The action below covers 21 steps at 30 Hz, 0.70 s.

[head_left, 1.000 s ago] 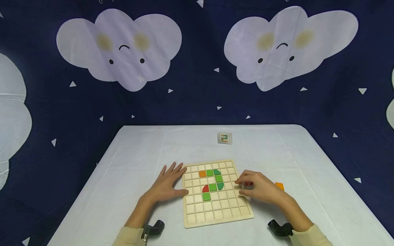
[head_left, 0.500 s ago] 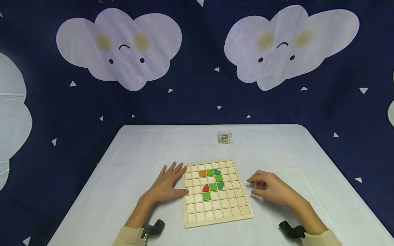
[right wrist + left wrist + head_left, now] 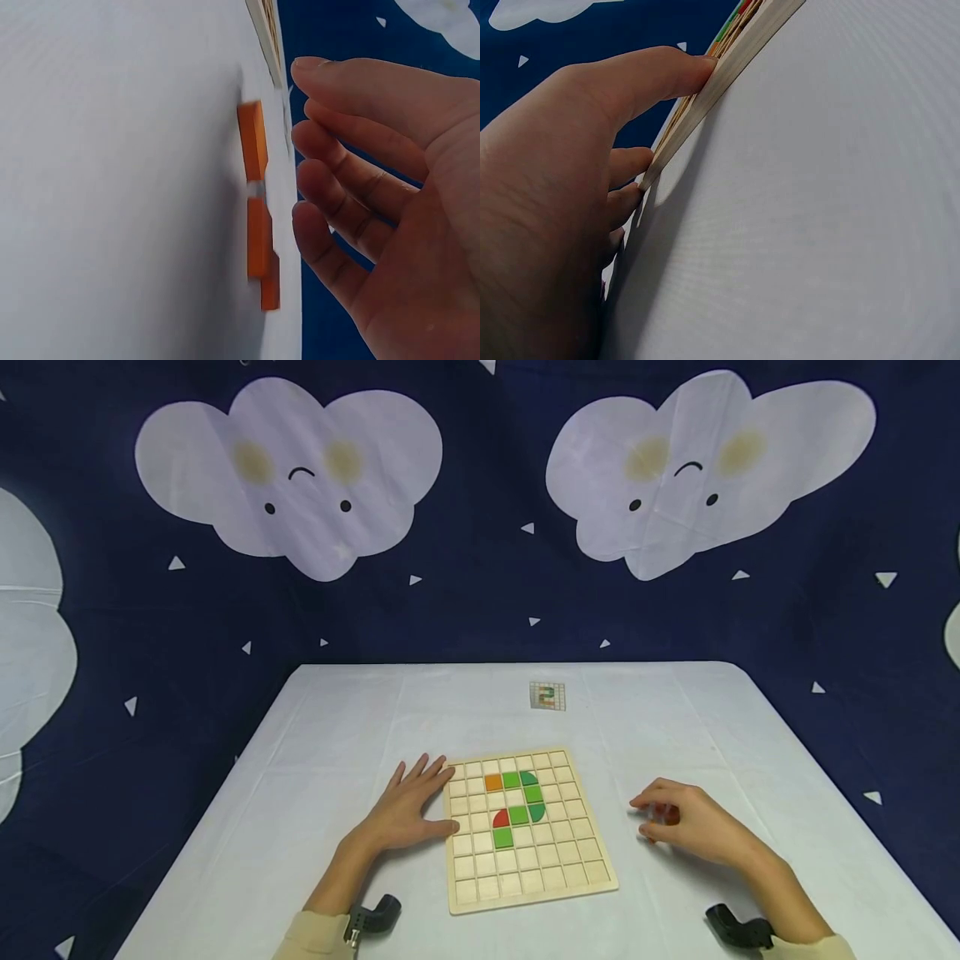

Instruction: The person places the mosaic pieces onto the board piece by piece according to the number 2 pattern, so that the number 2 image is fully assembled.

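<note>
In the head view a square wooden grid board [image 3: 555,852] lies on the table. Coloured tiles sit in its cells: an orange square [image 3: 493,782], several green ones and a red quarter-round [image 3: 501,818]. My left hand [image 3: 405,810] lies along the board's left side with fingers spread. Its thumb [image 3: 682,73] touches the edge. To the right of the board, my right hand [image 3: 693,820] hovers over the table, fingers loosely bent and holding nothing. Beneath it in the right wrist view are orange blocks [image 3: 259,238], which the hand covers in the head view.
A small card [image 3: 547,697] with a printed grid pattern stands near the far side of the white table [image 3: 420,710]. Behind the table hangs a dark blue cloth [image 3: 480,610] with clouds.
My right hand has moved rightward, away from the board's right edge. An orange block seen earlier beside it is now hidden behind the hand. The left hand and the board have stayed put.
</note>
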Each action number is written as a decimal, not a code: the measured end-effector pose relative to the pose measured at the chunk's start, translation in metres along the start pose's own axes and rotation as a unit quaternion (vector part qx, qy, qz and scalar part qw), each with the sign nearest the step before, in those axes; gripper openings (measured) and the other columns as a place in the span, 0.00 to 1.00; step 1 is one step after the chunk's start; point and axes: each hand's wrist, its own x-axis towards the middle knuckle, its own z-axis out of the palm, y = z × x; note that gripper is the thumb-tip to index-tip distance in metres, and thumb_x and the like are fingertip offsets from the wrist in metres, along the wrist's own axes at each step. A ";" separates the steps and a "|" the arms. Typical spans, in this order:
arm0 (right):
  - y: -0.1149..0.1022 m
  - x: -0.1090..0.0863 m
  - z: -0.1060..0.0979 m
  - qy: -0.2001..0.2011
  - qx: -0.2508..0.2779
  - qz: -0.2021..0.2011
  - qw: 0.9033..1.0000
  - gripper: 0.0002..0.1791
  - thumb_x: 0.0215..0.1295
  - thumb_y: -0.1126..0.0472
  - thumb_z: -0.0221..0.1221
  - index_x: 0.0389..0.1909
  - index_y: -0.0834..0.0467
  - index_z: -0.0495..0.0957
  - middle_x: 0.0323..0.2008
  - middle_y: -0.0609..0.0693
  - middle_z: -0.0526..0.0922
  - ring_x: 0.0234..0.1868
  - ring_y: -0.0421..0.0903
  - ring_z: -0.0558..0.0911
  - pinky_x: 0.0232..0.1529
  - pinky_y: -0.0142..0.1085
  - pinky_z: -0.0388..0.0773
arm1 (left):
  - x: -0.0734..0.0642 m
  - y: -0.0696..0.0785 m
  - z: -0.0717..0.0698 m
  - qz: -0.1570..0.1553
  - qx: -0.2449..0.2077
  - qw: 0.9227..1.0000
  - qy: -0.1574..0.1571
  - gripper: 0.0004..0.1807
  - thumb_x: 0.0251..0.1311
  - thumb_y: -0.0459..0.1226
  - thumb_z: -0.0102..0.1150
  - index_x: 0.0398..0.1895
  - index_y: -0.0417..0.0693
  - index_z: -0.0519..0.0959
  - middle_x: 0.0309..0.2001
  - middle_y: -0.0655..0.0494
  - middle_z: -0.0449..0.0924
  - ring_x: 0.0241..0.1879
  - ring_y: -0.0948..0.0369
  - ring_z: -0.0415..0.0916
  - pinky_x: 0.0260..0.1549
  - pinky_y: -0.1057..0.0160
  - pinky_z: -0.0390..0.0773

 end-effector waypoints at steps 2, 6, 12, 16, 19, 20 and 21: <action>0.002 -0.002 -0.001 0.007 -0.002 0.001 1.000 0.15 0.53 0.56 0.72 0.43 0.50 0.83 0.35 0.41 0.80 0.31 0.41 0.76 0.29 0.30 0.73 | 0.000 0.000 0.000 -0.002 0.001 1.000 -0.001 0.51 0.48 0.67 0.58 0.73 0.54 0.60 0.74 0.58 0.51 0.74 0.56 0.38 0.70 0.50 0.34; 0.005 -0.006 -0.003 0.015 0.002 0.002 1.000 0.14 0.53 0.56 0.72 0.41 0.50 0.84 0.34 0.41 0.81 0.30 0.42 0.76 0.28 0.31 0.73 | 0.001 0.000 0.000 -0.003 -0.002 1.000 -0.003 0.51 0.48 0.67 0.59 0.73 0.54 0.60 0.74 0.58 0.51 0.74 0.56 0.38 0.70 0.50 0.34; 0.008 -0.010 -0.005 0.003 0.007 0.013 1.000 0.13 0.54 0.59 0.71 0.41 0.51 0.84 0.34 0.42 0.80 0.29 0.42 0.76 0.27 0.30 0.72 | 0.001 0.000 0.000 -0.004 -0.004 1.000 -0.003 0.51 0.48 0.67 0.59 0.73 0.55 0.60 0.74 0.58 0.50 0.74 0.56 0.38 0.70 0.50 0.34; 0.009 -0.011 -0.005 -0.009 0.020 0.022 1.000 0.14 0.53 0.59 0.71 0.42 0.50 0.84 0.35 0.42 0.80 0.29 0.40 0.75 0.27 0.30 0.72 | 0.001 0.000 0.000 -0.004 -0.004 1.000 -0.002 0.51 0.48 0.67 0.58 0.73 0.55 0.60 0.74 0.59 0.50 0.74 0.56 0.38 0.70 0.50 0.33; 0.009 -0.012 -0.004 -0.020 0.040 0.027 0.999 0.15 0.53 0.58 0.72 0.43 0.50 0.83 0.35 0.42 0.80 0.29 0.41 0.75 0.27 0.31 0.72 | 0.001 0.000 0.000 -0.005 -0.004 1.000 -0.003 0.51 0.48 0.67 0.58 0.73 0.55 0.60 0.74 0.59 0.50 0.74 0.56 0.37 0.70 0.50 0.33; 0.005 -0.013 -0.005 -0.021 0.042 0.028 0.998 0.15 0.52 0.58 0.72 0.43 0.50 0.83 0.35 0.43 0.80 0.29 0.41 0.75 0.27 0.31 0.72 | 0.001 0.000 0.000 -0.006 -0.004 1.000 -0.003 0.51 0.48 0.67 0.58 0.73 0.55 0.60 0.74 0.59 0.50 0.74 0.56 0.37 0.70 0.51 0.33; 0.000 -0.013 -0.006 -0.022 0.046 0.030 0.998 0.16 0.52 0.60 0.72 0.43 0.51 0.83 0.35 0.44 0.80 0.29 0.41 0.75 0.27 0.31 0.72 | 0.001 0.000 0.001 -0.005 -0.003 1.000 -0.003 0.51 0.48 0.67 0.58 0.74 0.55 0.60 0.74 0.59 0.50 0.74 0.56 0.37 0.70 0.51 0.33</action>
